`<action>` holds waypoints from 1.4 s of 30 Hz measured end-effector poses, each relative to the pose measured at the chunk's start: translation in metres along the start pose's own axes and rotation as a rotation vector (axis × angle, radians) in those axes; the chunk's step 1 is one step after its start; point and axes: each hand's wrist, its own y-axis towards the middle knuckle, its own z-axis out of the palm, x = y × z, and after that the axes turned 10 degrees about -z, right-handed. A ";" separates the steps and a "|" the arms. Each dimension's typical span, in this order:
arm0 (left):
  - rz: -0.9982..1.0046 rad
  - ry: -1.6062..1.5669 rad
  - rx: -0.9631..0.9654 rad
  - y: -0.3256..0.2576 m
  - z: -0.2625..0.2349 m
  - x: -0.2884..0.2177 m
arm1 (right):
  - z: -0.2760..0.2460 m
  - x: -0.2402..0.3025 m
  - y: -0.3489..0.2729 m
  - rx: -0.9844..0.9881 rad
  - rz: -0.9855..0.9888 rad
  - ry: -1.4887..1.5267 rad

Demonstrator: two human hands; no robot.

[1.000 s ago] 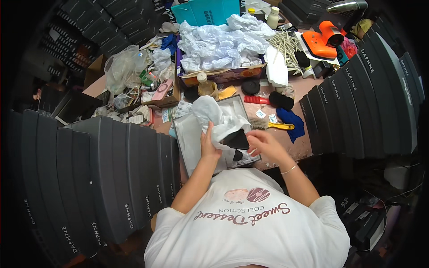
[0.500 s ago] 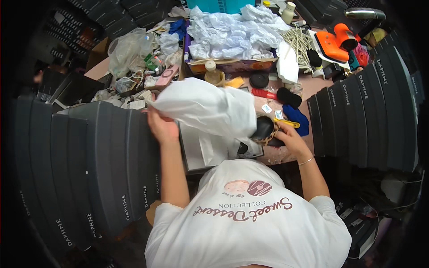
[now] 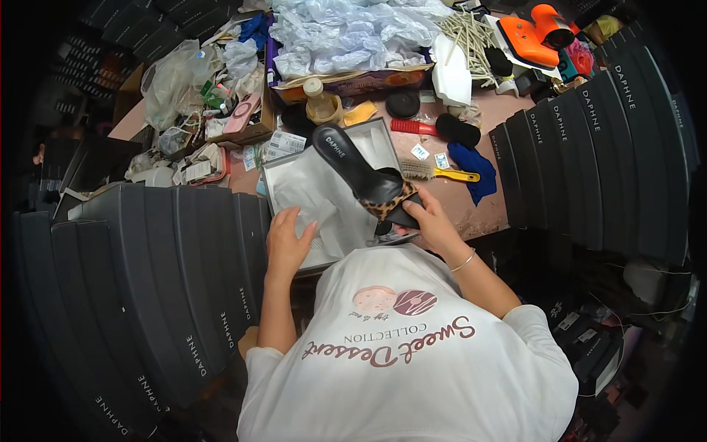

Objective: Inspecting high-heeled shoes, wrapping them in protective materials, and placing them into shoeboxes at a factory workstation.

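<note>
A black sandal (image 3: 353,169) with a leopard-print strap is held by its toe end in my right hand (image 3: 434,222), thumb on top. Its heel end points away and to the left, tilted above an open shoe box (image 3: 274,179). White tissue paper (image 3: 317,202) lies loosely inside the box. At the box's near left side, my left hand (image 3: 289,239) has its fingers apart and nothing in its grip; whether the fingertips touch the paper I cannot tell. Under the sandal's toe, a dark item in the box is mostly hidden.
Grey shoe boxes stand in rows at left (image 3: 158,250) and right (image 3: 589,147). Behind the open box are a yellow-handled brush (image 3: 453,174), a blue cloth (image 3: 475,173), a red-handled brush (image 3: 416,127), a bottle (image 3: 318,103) and a carton of crumpled white paper (image 3: 353,37).
The white wrapping my left hand held over the sandal has come off, baring the sandal. My right hand has moved left over the box, and my left hand has lowered and opened.
</note>
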 end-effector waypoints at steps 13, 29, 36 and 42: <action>-0.290 -1.874 0.440 0.015 0.032 -0.031 | -0.039 -0.081 0.034 0.963 -0.064 -1.384; -0.310 -1.731 0.446 -0.002 0.037 -0.023 | 0.005 0.013 0.014 0.429 -0.215 -1.217; -0.326 -1.793 0.667 -0.010 0.047 -0.044 | 0.077 -0.007 0.004 0.439 -0.802 -0.749; -0.481 -1.763 0.525 -0.021 0.045 -0.043 | 0.055 -0.003 -0.022 0.700 -0.828 -1.188</action>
